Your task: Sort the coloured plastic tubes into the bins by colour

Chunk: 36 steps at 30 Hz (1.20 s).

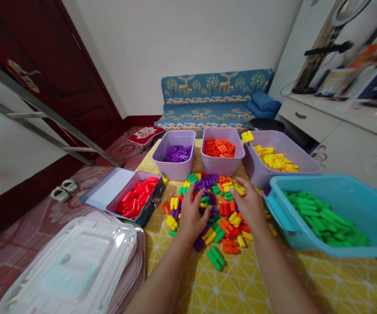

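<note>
A pile of plastic toy blocks shaped like joined tubes (225,222), in red, orange, yellow, green and purple, is spread over the table. My left hand (193,216) reaches over the pile's left side, fingers apart and curved, near purple and green blocks. On the right side, my right hand (249,201) has its thumb and fingers spread close to a yellow block (240,191); no grip on it shows. Another yellow block (247,137) appears at the left rim of the bin of yellow blocks (306,159); whether it rests there or is in the air I cannot tell.
Behind the pile stand a bin of purple blocks (165,168) and one of orange blocks (221,163). A turquoise bin (325,183) at right holds green blocks. At left, an open tin (157,203) contains red blocks, beside stacked lids (77,266). The tablecloth (234,283) is yellow.
</note>
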Motion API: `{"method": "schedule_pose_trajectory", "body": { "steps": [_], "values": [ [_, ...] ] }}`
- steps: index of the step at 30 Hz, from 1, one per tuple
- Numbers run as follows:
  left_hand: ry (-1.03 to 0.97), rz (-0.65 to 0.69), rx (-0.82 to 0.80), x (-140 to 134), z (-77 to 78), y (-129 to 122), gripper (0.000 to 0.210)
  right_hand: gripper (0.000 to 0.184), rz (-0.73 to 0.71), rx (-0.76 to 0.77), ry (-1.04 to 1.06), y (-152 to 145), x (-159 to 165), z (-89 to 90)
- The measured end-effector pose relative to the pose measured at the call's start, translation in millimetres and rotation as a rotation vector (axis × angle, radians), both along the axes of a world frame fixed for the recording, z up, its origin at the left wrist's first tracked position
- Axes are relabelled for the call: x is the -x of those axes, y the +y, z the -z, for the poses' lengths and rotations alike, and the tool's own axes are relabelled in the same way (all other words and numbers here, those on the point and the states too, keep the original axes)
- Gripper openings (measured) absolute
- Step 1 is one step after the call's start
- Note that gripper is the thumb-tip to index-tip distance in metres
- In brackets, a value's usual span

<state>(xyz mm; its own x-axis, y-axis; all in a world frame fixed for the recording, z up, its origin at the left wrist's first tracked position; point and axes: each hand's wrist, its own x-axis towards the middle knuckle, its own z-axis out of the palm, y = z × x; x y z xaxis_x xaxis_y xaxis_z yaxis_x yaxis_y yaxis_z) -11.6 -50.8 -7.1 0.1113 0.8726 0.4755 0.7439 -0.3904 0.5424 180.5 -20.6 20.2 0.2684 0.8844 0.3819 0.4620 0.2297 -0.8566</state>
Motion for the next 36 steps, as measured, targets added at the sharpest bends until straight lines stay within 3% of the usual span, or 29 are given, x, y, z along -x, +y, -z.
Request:
{"method": "schedule_pose_trajectory", "body": {
  "steps": [4, 8, 13, 19, 24, 27, 29, 33, 36],
  "values": [
    [0.063, -0.087, 0.023, -1, 0.4, 1, 0.067, 0.056, 0.007, 0.041, -0.474, 3, -1, 19.8],
    [0.069, -0.024, 0.044, -1, -0.8, 4, 0.062, 0.050, -0.073, 0.097, -0.659, 1, 2, 20.2],
    [0.021, 0.059, 0.023, 1, -4.7, 4, 0.054, 0.039, -0.180, 0.129, -0.651, -5, 10, 5.7],
    [-0.044, 0.038, 0.026, 2, -2.3, 6, 0.042, 0.013, -0.256, 0.085, -0.520, -10, 21, -5.2],
    [-0.080, -0.002, 0.050, 2, -2.2, 8, 0.029, 0.036, -0.249, 0.041, -0.448, -8, 22, -2.8],
    [-0.087, -0.031, 0.059, 0, -5.5, 6, 0.024, 0.024, -0.184, 0.034, -0.554, -6, 23, 2.0],
    [-0.071, -0.032, 0.055, -1, -7.6, 5, 0.027, 0.019, -0.185, 0.077, -0.636, -5, 26, 5.6],
    [-0.023, 0.005, 0.056, -1, -8.8, 2, 0.039, 0.041, -0.293, 0.180, -0.747, -5, 31, 9.1],
    [0.006, 0.045, 0.071, 0, -7.5, 1, 0.052, 0.043, -0.323, 0.217, -0.736, -5, 32, 6.9]
  ]
}}
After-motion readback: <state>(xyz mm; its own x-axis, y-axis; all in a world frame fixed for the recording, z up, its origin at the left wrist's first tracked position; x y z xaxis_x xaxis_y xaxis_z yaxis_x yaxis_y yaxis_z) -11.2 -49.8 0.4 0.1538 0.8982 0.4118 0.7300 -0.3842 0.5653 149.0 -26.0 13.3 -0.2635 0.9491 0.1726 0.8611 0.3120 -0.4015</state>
